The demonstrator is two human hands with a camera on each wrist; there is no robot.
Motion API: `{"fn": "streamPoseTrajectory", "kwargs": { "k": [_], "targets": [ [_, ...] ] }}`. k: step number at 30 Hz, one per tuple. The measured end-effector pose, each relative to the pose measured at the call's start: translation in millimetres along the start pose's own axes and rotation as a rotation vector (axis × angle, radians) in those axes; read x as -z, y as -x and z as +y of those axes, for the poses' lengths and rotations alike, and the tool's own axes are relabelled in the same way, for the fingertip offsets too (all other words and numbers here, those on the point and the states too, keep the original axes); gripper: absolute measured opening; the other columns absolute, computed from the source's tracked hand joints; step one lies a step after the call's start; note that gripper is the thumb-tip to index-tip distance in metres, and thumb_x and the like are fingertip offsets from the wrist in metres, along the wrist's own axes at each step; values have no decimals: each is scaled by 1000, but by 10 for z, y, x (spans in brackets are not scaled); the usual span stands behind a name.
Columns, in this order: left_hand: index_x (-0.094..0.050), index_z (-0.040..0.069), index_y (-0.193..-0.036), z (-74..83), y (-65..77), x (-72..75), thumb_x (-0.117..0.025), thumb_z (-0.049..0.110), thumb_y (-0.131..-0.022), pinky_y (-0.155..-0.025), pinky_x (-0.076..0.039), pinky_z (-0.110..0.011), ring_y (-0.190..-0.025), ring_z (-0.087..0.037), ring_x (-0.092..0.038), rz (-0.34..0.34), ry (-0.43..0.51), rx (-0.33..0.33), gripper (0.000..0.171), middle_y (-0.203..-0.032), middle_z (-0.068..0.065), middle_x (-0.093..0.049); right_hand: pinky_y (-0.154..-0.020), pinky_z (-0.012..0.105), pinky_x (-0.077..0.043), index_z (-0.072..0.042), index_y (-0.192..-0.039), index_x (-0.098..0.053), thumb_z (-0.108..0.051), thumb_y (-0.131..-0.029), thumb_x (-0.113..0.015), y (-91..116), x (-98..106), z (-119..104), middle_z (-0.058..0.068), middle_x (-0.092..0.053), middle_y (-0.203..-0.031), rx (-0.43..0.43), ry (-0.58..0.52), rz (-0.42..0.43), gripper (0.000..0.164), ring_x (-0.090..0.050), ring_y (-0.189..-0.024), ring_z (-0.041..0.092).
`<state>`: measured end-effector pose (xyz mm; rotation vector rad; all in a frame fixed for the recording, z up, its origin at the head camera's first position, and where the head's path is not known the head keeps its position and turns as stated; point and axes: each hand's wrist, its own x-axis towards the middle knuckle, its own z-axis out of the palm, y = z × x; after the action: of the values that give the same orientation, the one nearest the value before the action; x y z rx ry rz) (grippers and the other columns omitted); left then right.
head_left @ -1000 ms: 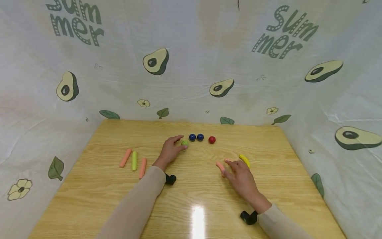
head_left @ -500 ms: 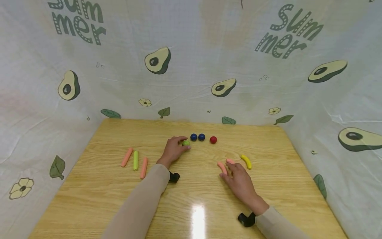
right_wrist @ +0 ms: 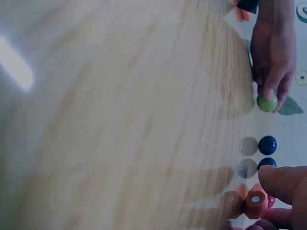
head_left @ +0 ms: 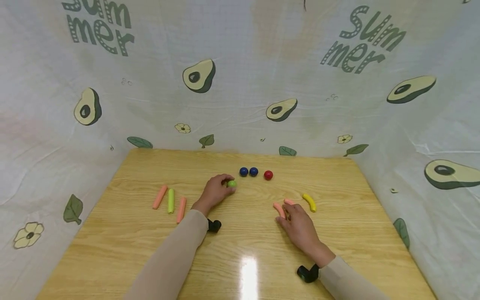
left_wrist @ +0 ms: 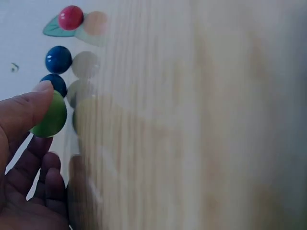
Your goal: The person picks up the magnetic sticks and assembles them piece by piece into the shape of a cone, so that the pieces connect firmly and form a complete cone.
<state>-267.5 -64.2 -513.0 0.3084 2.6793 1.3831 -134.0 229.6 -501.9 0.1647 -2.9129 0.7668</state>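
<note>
My left hand (head_left: 215, 192) pinches a small green ball (head_left: 232, 183) between thumb and fingers; the left wrist view shows the thumb tip over the ball (left_wrist: 52, 117). Right of it, two blue balls (head_left: 248, 171) sit side by side, with a red ball (head_left: 268, 175) beyond them. My right hand (head_left: 301, 227) is lowered around a curved salmon-pink stick (head_left: 279, 209), thumb and forefinger spread on either side of it. A second pink stick (head_left: 288, 201) is partly hidden behind the fingers. In the right wrist view, the near stick's end (right_wrist: 255, 201) faces the camera.
A curved yellow stick (head_left: 309, 202) lies right of the right hand. On the left lie two straight salmon sticks (head_left: 159, 197) with a lime-green stick (head_left: 171, 201) between them. The wooden table (head_left: 240, 237) ends at a printed white cloth (head_left: 240, 125) at back and sides.
The left hand has gone from reaching around the green ball to pinching it, drawing it slightly toward me. The right thumb and fingers have loosened slightly; the pink sticks stay in place.
</note>
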Motion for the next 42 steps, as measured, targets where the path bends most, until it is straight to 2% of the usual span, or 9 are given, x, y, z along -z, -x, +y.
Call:
{"fn": "streamPoseTrajectory", "kwargs": {
  "k": [7, 11, 15, 18, 23, 29, 32, 38, 42],
  "targets": [
    [-72, 18, -131, -9, 221, 57, -78, 19, -98, -112, -47, -49, -134, -30, -60, -49, 38, 11, 34, -139, -6, -68, -79, 41, -51, 2, -129, -70, -19, -93, -83, -25, -43, 13, 15, -68, -119, 33, 6, 8, 44, -59, -91, 21],
    [-72, 20, -130, -30, 329, 63, -78, 18, -97, -111, -48, -49, -130, -28, -62, -72, 32, 12, 33, -136, -3, -69, -80, 43, -54, 1, -127, -72, -18, -95, -81, -39, -70, 5, 12, -70, -109, 61, 13, 20, 39, -64, -91, 22],
    [-72, 20, -129, -39, 405, 62, -77, 14, -97, -109, -49, -50, -128, -28, -62, -95, 46, -9, 33, -135, -3, -70, -78, 44, -55, -2, -124, -75, -15, -95, -80, -66, -96, -3, 6, -70, -96, 93, 14, 38, 32, -63, -82, 18],
    [-72, 19, -129, -43, 442, 58, -78, 10, -96, -110, -49, -49, -129, -28, -62, -105, 72, -18, 35, -135, -5, -69, -79, 45, -56, -2, -121, -76, -13, -95, -80, -106, -122, -12, 5, -73, -93, 110, 8, 51, 28, -62, -79, 16],
    [-72, 16, -128, -56, 469, 40, -81, 14, -94, -109, -50, -47, -127, -27, -62, -94, 92, -25, 36, -134, -6, -67, -79, 42, -56, -3, -110, -78, -13, -96, -79, -189, -165, -55, 6, -75, -91, 77, -77, 36, 18, -61, -74, 15],
    [-74, 21, -123, -44, 503, 34, -83, 17, -93, -102, -52, -46, -113, -23, -62, -68, 66, -18, 31, -120, -2, -67, -75, 36, -51, -8, -109, -79, -18, -99, -76, -273, -213, -92, 3, -76, -93, -29, -194, -2, 15, -59, -73, 13],
    [-74, 23, -122, -40, 524, 37, -82, 18, -94, -100, -51, -45, -109, -21, -61, -88, 63, -21, 29, -116, 1, -69, -73, 33, -49, -11, -110, -80, -20, -99, -76, -308, -236, -95, 2, -75, -91, -55, -221, 4, 15, -58, -73, 13],
    [-73, 23, -123, -58, 543, 39, -80, 17, -96, -102, -50, -47, -112, -21, -62, -138, 71, -44, 29, -117, 2, -70, -71, 31, -48, -10, -109, -80, -19, -98, -78, -396, -323, -141, 2, -75, -88, -40, -239, 32, 15, -60, -72, 13],
    [-73, 23, -124, -60, 550, 31, -79, 16, -96, -104, -50, -48, -115, -21, -62, -179, 100, -49, 30, -121, 2, -70, -71, 31, -49, -11, -109, -80, -21, -99, -77, -437, -376, -226, 2, -75, -92, -37, -257, 8, 15, -62, -76, 13]
  ]
}}
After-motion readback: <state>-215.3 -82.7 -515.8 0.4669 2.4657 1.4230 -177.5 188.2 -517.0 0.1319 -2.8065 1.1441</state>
